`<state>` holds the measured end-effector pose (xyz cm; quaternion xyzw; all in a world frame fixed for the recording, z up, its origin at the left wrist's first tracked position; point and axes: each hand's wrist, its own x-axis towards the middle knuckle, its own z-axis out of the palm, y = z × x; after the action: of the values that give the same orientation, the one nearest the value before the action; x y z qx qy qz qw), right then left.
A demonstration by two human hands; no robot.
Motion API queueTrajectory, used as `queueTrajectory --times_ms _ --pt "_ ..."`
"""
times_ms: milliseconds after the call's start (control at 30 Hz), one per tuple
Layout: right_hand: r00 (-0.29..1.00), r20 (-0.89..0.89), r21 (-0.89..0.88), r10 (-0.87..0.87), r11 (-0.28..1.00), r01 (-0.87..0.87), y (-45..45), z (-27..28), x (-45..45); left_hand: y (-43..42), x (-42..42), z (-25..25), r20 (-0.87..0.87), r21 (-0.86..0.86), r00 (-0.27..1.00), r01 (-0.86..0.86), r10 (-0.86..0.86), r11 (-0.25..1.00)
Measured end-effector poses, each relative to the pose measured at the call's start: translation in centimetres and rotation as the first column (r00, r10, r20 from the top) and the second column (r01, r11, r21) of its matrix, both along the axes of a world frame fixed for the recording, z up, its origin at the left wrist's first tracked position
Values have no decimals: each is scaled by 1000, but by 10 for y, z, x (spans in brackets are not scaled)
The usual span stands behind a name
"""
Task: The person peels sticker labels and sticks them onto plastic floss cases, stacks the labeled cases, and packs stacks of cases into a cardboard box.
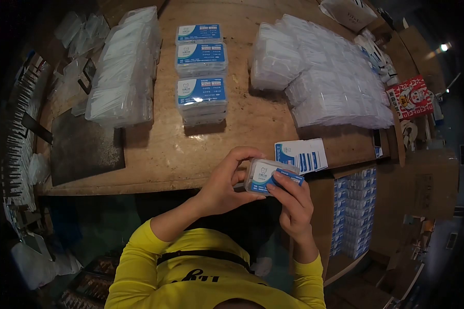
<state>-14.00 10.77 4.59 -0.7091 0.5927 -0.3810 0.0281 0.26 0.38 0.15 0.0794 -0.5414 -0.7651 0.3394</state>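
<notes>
A small clear plastic box (261, 174) with a blue-and-white tooth-logo card on its face is held between both hands over the table's front edge. My left hand (224, 180) wraps round its left end, thumb below and fingers above. My right hand (293, 202) grips the right side, its fingers lying across the card. Just behind the box lies a fanned stack of blue-and-white cards (309, 155). Farther back stand stacks of similar carded boxes (201, 92) in a column.
Rows of clear boxes with white contents stand at the left (123, 72) and right (335, 77) of the wooden table (165, 165). A dark plate (87, 147) lies at front left. An open carton (319, 226) below holds many carded boxes.
</notes>
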Motion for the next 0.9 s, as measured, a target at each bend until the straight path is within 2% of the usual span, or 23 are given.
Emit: queueTrajectory --times_ms 67,167,267,333,400,433,467,533,567,667,767,800,867,900 --pt "1000 -17 23 -7 1000 7 0 1 0 0 0 0 3 -22 1000 -22 22 1000" --pt "993 -91 167 73 984 -57 2 1 -4 -4 3 2 61 -134 995 -74 83 988" --pt "961 -277 295 -13 950 98 1 -1 2 -17 13 11 145 -323 971 -133 188 937" --pt "954 -286 331 -93 924 189 2 -13 -5 -31 23 21 164 -465 941 -192 297 864" --pt "932 -329 344 -152 900 268 2 -29 -15 -48 33 24 125 -458 910 -301 396 836" --pt "920 -355 340 -165 894 292 3 -37 -21 -56 39 34 104 -483 876 -369 470 794" --pt "907 -381 336 -178 888 315 5 -43 -26 -68 43 39 52 -590 827 -427 560 685" --pt "876 -437 321 -203 875 363 7 -55 -35 -86 45 45 -7 -597 749 -534 662 598" --pt "873 -444 320 -202 874 365 9 -60 -38 -98 48 42 20 -649 729 -511 684 564" --pt "863 -464 300 -200 881 365 17 -71 -45 -106 46 34 39 -890 472 -385 881 246" --pt "863 -467 251 -190 908 336 20 -78 -46 -85 41 43 -88 -948 367 -316 926 36" --pt "867 -465 236 -181 918 318 20 -77 -46 -73 39 45 -93 -942 398 -331 913 49" --pt "889 -424 209 -172 937 280 20 -73 -44 -49 33 37 -1 -845 628 -417 778 335" --pt "909 -381 196 -170 946 259 18 -70 -40 -34 30 28 143 -754 763 -328 630 569"
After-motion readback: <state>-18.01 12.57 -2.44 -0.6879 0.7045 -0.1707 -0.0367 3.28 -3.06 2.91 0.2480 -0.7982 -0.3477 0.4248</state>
